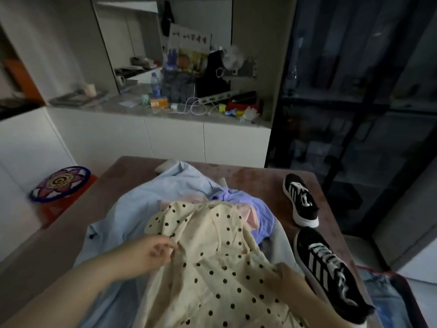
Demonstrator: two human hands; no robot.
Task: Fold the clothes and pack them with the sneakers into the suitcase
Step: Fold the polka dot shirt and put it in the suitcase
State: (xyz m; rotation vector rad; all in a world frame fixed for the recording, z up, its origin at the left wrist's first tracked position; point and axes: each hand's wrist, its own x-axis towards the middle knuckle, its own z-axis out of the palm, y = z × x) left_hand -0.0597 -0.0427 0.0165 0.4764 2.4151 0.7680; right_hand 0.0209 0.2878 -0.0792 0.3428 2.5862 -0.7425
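A cream garment with black polka dots (212, 256) lies on top of a pile of clothes on the brown table (255, 176). My left hand (151, 250) pinches its left edge with curled fingers. My right hand (283, 278) grips its right side. Under it lie a light blue shirt (151, 200), a pink piece (248, 214) and a lilac garment (257, 209). Two black sneakers with white stripes stand on the table's right side, one far (300, 204) and one near (331, 273). An open suitcase (387, 301) with a red rim and blue fabric inside shows at the bottom right.
A red stool (59, 207) with a patterned round cushion (60, 184) stands left of the table. Behind is a white counter (151, 129) cluttered with bottles, cables and boxes. A dark glass cabinet (354, 91) rises at the right.
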